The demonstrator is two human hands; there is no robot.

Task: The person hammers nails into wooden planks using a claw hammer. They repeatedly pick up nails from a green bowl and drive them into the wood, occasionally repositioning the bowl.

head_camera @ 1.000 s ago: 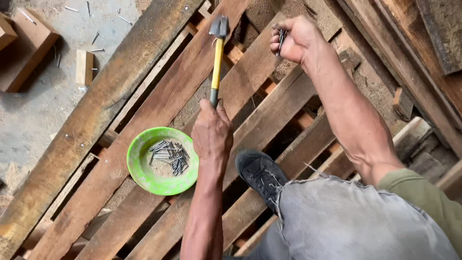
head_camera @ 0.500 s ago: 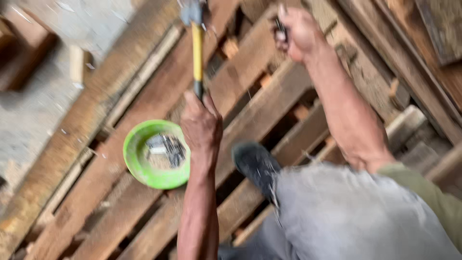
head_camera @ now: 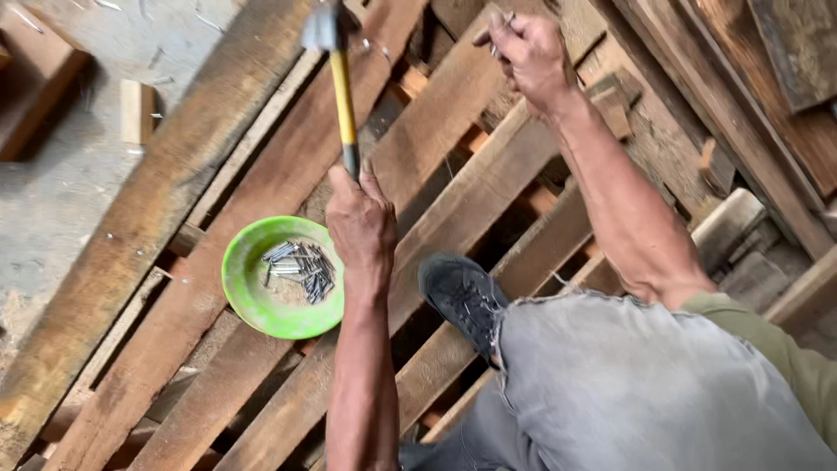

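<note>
My left hand grips the bottom of a yellow-handled hammer, whose metal head is raised near the top edge over a long plank. My right hand is closed around a few nails and rests on another plank at the top centre. A green bowl holding several loose nails sits on the planks just left of my left wrist.
My black shoe and grey-trousered knee stand on the slatted planks, which have dark gaps between them. More boards lie at the right. A small wood block and scattered nails lie on the concrete floor at the upper left.
The hammer has swung up and to the left, its head now near the top edge. My right hand has shifted slightly up and left with the nails. The view has drifted a little.
</note>
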